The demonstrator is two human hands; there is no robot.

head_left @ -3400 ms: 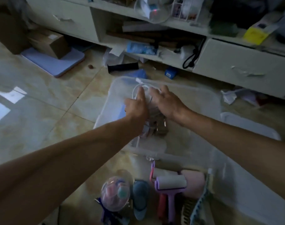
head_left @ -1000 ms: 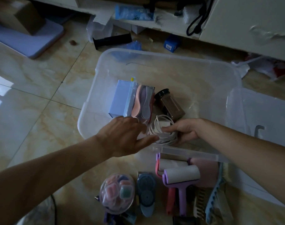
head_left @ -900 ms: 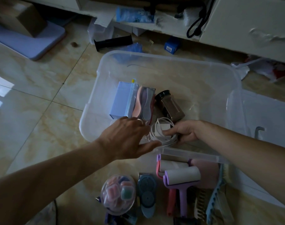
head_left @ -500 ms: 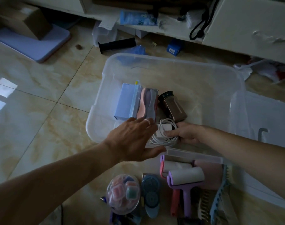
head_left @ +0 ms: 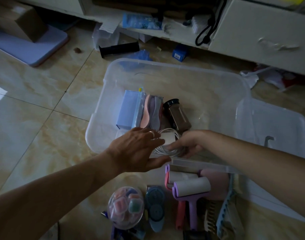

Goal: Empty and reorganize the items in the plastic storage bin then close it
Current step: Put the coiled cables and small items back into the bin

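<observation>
Fingers of the right hand (head_left: 186,144) are curling around a coiled white cable (head_left: 167,144) inside the plastic bin (head_left: 174,68); the left hand (head_left: 137,151), flat and open, is partly hiding it.

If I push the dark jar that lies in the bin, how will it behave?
The dark jar lies on its side, so it will probably roll rather than slide. The packet of insoles beside it may block it leftward. It looks full of brown powder, so likely fairly heavy for its size.
</observation>
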